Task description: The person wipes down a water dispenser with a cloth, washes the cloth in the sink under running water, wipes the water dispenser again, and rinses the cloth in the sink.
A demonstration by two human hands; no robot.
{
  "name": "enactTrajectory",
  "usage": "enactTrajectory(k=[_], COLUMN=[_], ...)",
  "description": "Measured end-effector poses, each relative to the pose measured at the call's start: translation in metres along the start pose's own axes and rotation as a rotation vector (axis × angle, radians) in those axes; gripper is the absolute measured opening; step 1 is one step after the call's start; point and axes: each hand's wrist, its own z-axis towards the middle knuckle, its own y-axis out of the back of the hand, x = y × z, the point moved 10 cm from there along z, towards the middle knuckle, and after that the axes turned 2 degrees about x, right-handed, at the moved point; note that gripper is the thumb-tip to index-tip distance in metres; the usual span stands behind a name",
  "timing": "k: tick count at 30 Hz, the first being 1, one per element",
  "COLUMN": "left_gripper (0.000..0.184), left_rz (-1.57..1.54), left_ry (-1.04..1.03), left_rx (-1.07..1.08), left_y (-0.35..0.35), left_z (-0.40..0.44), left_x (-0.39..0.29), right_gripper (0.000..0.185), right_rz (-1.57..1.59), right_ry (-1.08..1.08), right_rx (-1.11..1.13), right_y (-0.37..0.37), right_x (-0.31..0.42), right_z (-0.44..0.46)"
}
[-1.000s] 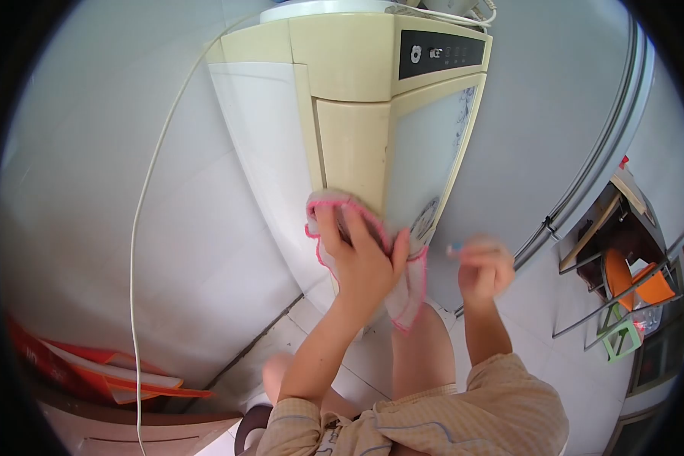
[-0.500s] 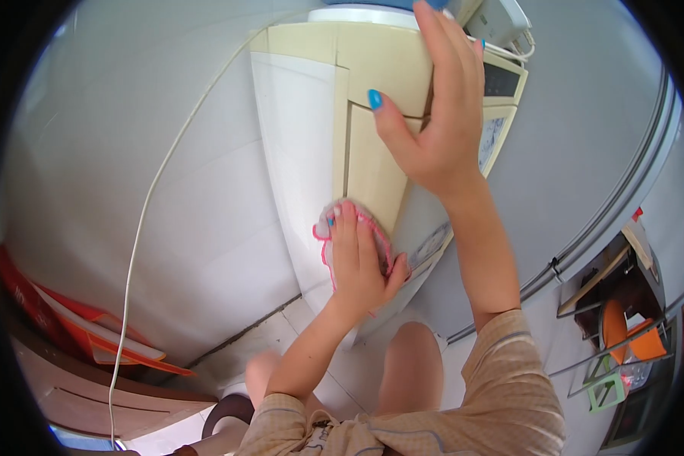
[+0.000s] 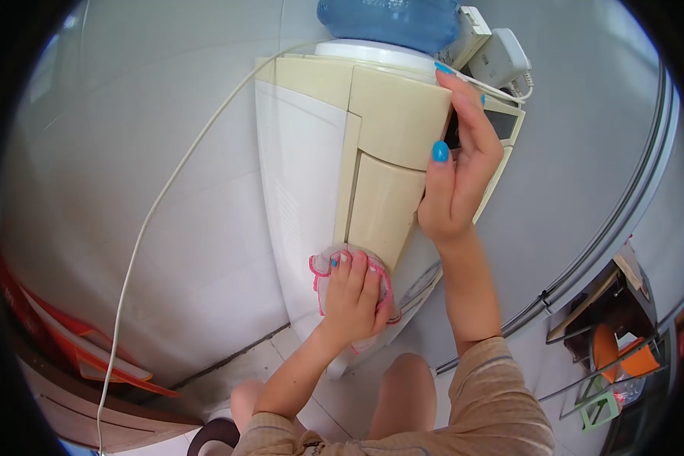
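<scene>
A cream and white water dispenser (image 3: 391, 114) stands in front of me, a blue water bottle (image 3: 387, 19) on its top. My left hand (image 3: 351, 300) presses a grey cloth with pink edging (image 3: 319, 266) against the lower part of the cream side panel. Its fingers lie over the cloth and hide much of it. Higher up, my right hand (image 3: 463, 167) rests along the dispenser's front edge, thumb apart from the fingers and nothing held. Its fingertips reach the upper corner below the bottle.
A white cable (image 3: 163, 190) loops from the dispenser's top down the left. White boxy devices (image 3: 498, 57) sit behind the bottle. A grey fridge-like door (image 3: 577, 152) curves along the right. Red and orange bags (image 3: 76, 334) lie on a brown cabinet (image 3: 106, 410) at lower left.
More of the blue bottle shows as the view shifts upward. My right hand has slid off the cream panel toward the front edge, its fingers more bent. The left stays on the cloth.
</scene>
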Motion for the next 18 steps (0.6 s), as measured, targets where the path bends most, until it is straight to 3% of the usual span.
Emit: enactTrajectory(k=[5, 7, 12, 15, 17, 18], left_gripper=[0.053, 0.052, 0.05, 0.048, 0.046, 0.043], left_rz=[-0.008, 0.013, 0.052, 0.023, -0.096, -0.052], left_ry=[-0.073, -0.145, -0.256, -0.177, -0.091, -0.087], left_rx=[0.074, 0.086, 0.055, 0.026, 0.003, -0.027], left_y=[0.01, 0.019, 0.029, 0.027, 0.023, 0.018], left_z=[0.066, 0.114, 0.169, 0.143, 0.104, 0.073], left_x=[0.0, -0.007, -0.018, -0.01, 0.0, 0.003], right_gripper=[0.036, 0.037, 0.034, 0.034, 0.033, 0.035], right_rz=[0.098, 0.266, 0.262, 0.137, -0.011, -0.174], right_ry=[-0.118, -0.26, -0.286, -0.243, -0.333, -0.229], right_rx=[0.025, -0.182, -0.356, -0.233, -0.112, -0.002], right_y=[0.005, 0.022, 0.033, 0.026, 0.018, 0.008], right_x=[-0.005, -0.02, -0.018, -0.01, -0.008, 0.009], right_z=[-0.003, -0.019, -0.047, -0.056, -0.073, -0.077])
